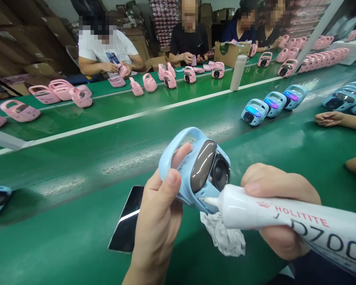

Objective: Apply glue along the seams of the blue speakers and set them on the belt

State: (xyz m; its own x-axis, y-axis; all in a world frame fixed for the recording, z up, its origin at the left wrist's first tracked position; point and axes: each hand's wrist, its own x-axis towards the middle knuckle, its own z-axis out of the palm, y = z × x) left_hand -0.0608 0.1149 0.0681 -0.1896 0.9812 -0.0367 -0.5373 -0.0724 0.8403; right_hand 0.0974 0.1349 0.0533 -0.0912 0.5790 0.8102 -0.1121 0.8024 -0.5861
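Note:
My left hand (157, 221) grips a light blue speaker (195, 170) with a carry handle, a dark glossy front panel and a round black driver. My thumb lies on its side and a finger shows through the handle. My right hand (280, 206) is closed round a white glue tube (299, 229) printed with red and black lettering. The tube's thin nozzle touches the lower front edge of the speaker. A crumpled white tissue (223, 235) hangs below the nozzle, tucked against my right hand.
A black glossy panel (127, 221) lies on the green belt (77, 221) under my left hand. Three lit blue speakers (273, 103) stand mid-belt, more at far right. Pink speakers (61, 93) crowd the far side, where several people sit. Another person's hand (329, 118) rests at right.

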